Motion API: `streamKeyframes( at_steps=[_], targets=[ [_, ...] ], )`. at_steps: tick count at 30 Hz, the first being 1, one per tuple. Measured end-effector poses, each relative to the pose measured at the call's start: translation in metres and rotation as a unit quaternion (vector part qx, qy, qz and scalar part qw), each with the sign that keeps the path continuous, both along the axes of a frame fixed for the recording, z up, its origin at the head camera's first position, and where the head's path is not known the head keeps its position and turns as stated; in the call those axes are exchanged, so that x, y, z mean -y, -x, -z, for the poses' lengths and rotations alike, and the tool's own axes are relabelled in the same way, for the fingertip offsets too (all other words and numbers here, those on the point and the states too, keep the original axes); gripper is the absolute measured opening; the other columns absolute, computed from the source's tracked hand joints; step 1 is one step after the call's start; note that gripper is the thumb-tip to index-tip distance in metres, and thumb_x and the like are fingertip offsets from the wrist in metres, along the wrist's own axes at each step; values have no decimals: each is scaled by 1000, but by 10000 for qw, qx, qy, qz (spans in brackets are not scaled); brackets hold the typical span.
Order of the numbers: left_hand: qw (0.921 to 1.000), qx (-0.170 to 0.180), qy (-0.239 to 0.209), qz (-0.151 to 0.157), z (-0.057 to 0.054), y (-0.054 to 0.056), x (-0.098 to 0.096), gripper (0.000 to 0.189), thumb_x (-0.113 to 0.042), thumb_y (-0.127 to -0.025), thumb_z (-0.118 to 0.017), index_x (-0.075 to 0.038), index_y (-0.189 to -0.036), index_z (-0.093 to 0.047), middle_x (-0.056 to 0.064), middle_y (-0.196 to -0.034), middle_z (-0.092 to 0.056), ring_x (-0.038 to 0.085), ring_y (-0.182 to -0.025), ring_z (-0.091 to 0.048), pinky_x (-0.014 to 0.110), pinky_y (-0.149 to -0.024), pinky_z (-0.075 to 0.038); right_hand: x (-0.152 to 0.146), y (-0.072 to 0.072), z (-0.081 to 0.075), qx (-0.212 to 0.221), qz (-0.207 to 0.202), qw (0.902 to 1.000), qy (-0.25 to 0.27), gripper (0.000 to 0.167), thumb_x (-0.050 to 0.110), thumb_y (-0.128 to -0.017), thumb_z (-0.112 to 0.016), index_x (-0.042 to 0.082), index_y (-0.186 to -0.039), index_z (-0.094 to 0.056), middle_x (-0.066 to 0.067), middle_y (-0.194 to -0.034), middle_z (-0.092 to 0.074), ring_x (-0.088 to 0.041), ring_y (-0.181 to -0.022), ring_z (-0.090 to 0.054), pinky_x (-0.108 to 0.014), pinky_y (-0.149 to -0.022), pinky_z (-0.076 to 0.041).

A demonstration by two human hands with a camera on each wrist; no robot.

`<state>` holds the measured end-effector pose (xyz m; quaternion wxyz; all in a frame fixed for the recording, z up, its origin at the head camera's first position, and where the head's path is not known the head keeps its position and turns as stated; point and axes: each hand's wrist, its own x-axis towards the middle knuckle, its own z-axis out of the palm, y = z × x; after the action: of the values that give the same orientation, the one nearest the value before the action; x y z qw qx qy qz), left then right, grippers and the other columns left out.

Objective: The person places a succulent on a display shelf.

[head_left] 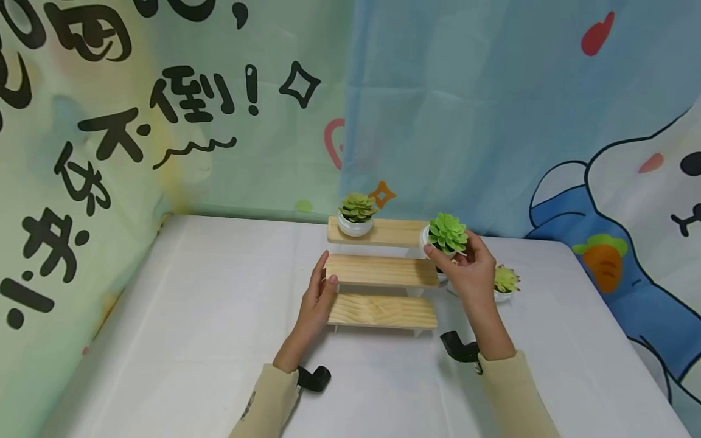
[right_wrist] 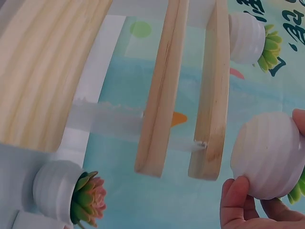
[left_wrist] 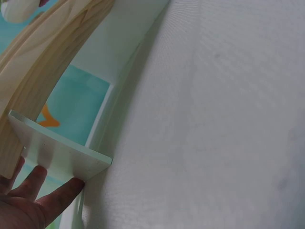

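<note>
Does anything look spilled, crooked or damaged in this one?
Nothing stands out: the three-tier stand is upright, the top-shelf succulent sits upright, and the held succulent in the right grip looks intact, with no spill showing.

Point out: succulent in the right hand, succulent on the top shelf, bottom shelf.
Held succulent [head_left: 446, 232]: head view, green leaves.
Top-shelf succulent [head_left: 358, 211]: head view, lower leaves.
Bottom shelf [head_left: 382, 311]: head view, middle of board.

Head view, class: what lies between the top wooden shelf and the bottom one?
The middle shelf lies between the top shelf and bottom shelf; the head view shows it.
</note>
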<state>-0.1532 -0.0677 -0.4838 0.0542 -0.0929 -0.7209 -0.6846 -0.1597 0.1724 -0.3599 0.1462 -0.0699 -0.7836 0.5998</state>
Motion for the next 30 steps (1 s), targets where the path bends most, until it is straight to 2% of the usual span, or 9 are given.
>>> streamKeyframes(
  at_steps=[7, 12, 16, 20, 23, 30],
  targets=[
    [10000, -45, 1, 41, 1, 0, 1, 53, -21, -106, -42, -18, -156, -23, 23, -153, -34, 40, -134, -42, 58, -104, -39, 6, 6, 0, -7, -254, 9997, -32, 61, 14, -87, -75, 8, -142, -48, 8, -115, -54, -6, -85, -50, -14, -73, -44],
    [10000, -44, -37, 55, 1, 1, 2, 54, -21, -106, -42, -16, -156, -23, 23, -154, -30, 41, -136, -38, 59, -104, -37, 12, 12, -3, 160, -432, 9988, -150, 69, 21, -87, -75, 10, -147, -42, -3, -130, -53, -4, -90, -51, -13, -77, -45],
    [9999, -112, -9, 56, 1, 1, 1, 55, -28, -106, -42, -16, -156, -23, 23, -155, -28, 43, -138, -35, 59, -105, -37, 14, 14, -4, 315, -473, 9981, -228, 73, 23, -88, -74, 11, -149, -38, -7, -136, -50, -3, -91, -50, -13, -77, -44],
    [9995, -289, 136, -36, 1, 1, -1, 57, -39, -106, -40, -18, -156, -23, 22, -155, -29, 45, -137, -35, 58, -106, -37, 17, 18, -3, 300, -508, 9979, -273, 69, 22, -88, -74, 10, -147, -41, 0, -124, -53, -5, -82, -47, -15, -73, -43],
    [9994, -303, 132, -46, 0, 1, -1, 59, -41, -105, -40, -17, -156, -23, 21, -156, -29, 44, -138, -35, 57, -107, -36, 19, 21, -3, 231, -557, 9976, -354, 68, 23, -88, -75, 9, -146, -43, 4, -116, -53, -6, -77, -45, -16, -71, -42],
    [10000, -22, -58, 52, -1, 2, 2, 55, -24, -106, -43, -18, -156, -22, 15, -159, -25, 39, -142, -30, 54, -111, -32, 24, 29, -3, 94, -683, 9964, -489, 65, 23, -87, -75, 9, -144, -47, 5, -103, -54, -7, -71, -43, -18, -67, -42]
  ],
)
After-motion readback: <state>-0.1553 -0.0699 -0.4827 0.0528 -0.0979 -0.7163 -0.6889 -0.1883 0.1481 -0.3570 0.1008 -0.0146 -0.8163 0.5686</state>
